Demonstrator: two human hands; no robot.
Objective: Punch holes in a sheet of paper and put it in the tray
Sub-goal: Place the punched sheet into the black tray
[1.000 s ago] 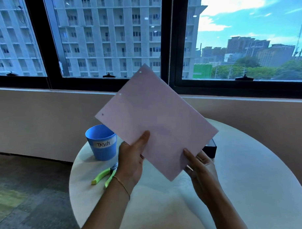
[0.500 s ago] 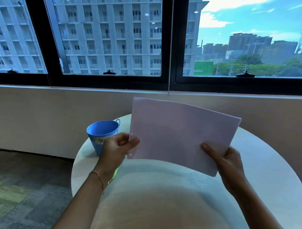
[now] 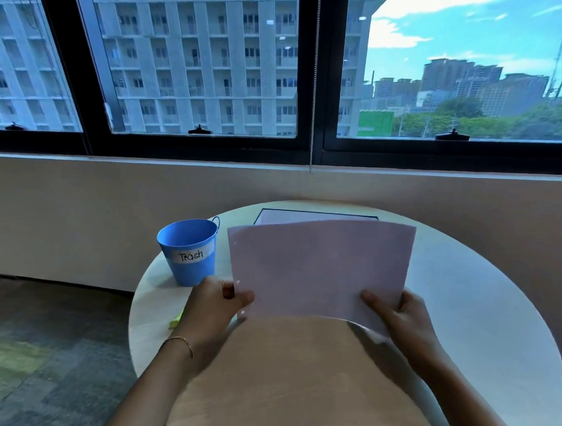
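A pale lilac sheet of paper (image 3: 319,271) hangs in the air over the round table, long side across, with small punched holes along its left edge. My left hand (image 3: 216,306) pinches its near left corner and my right hand (image 3: 400,315) grips its near right corner. Behind the sheet, at the table's far side, lies a dark-rimmed tray (image 3: 318,215) with pale paper in it; the held sheet hides most of it. A sliver of the green hole punch (image 3: 176,320) shows beside my left wrist.
A blue bucket labelled "Trash" (image 3: 189,251) stands at the table's left. The round white table (image 3: 480,315) sits against a low wall under dark-framed windows. A blind cord (image 3: 314,86) hangs by the window frame. Carpeted floor lies to the left.
The sheet has swung from a diagonal tilt to level and dropped lower, toward the tray. Both hands moved down to its near corners. The tray's far edge has come into view.
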